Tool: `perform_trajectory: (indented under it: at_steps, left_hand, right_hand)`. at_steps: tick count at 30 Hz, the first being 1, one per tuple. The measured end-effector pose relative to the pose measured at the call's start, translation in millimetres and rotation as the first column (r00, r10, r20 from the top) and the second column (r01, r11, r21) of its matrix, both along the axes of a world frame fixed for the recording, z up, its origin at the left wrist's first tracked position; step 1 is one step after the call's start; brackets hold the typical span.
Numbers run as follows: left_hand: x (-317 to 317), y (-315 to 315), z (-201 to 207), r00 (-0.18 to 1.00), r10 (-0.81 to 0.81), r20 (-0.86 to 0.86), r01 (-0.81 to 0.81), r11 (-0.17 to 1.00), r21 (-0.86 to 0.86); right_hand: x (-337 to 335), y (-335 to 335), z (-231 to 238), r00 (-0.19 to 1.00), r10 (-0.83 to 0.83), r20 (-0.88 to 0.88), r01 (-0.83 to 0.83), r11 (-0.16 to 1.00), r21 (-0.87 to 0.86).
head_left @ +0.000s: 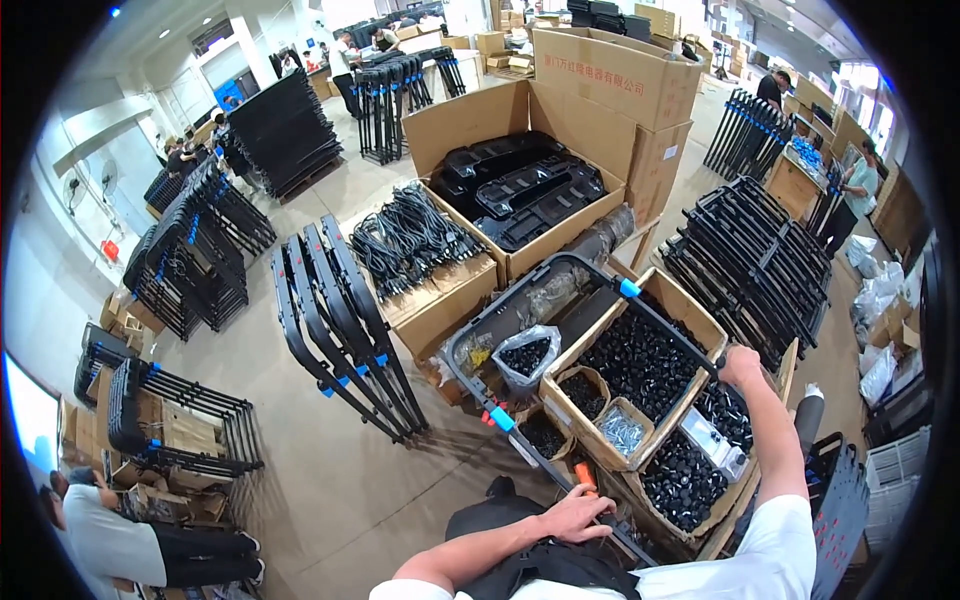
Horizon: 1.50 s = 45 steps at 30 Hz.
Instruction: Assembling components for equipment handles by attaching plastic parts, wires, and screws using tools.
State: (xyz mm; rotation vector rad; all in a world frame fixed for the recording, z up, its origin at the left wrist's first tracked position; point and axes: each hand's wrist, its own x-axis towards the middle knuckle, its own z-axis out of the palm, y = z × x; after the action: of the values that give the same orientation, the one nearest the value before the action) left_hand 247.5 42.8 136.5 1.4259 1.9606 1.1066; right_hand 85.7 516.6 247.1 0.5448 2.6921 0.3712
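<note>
A black tubular frame (470,385) with blue clips (628,288) lies tilted over open cardboard boxes in front of me. My left hand (575,516) grips its near rail, just below an orange piece (585,478). My right hand (740,366) is closed around the far rail, above a box of small black caps (640,362). Beneath the frame sit a small box of silver screws (622,432) and a clear bag of black parts (526,356).
A box of black cables (410,240) and a large box of black plastic parts (520,190) stand beyond. Frames lean in a stack at left (340,320) and lie piled at right (750,260). A person sits at lower left (110,540); another stands at right (860,190).
</note>
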Motion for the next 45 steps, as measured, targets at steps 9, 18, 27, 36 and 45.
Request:
perform_trajectory:
  at_steps: [9,18,27,36,45]
  left_hand:
    - [-3,1,4,1.000,-0.004,0.004,0.004,0.999,-0.040]
    - [-2,3,1,1.000,-0.009,-0.017,0.009,1.000,-0.014]
    - [3,1,-7,1.000,0.020,0.016,-0.020,1.000,0.023]
    - [3,-3,-9,0.997,0.027,-0.076,-0.021,0.997,0.078]
    - [-3,1,-8,0.998,-0.030,-0.060,0.035,0.996,0.086]
  right_hand:
    - [-6,7,-25,0.993,0.064,0.098,-0.071,0.995,0.069]
    - [2,12,-39,0.973,-0.050,-0.225,0.054,0.998,0.012]
    - [3,20,-46,0.998,0.029,-0.060,-0.026,0.999,0.047]
    - [2,1,-45,1.000,0.009,-0.021,-0.007,0.993,0.120]
    - [-11,7,-43,0.992,-0.033,0.122,0.015,0.989,0.145]
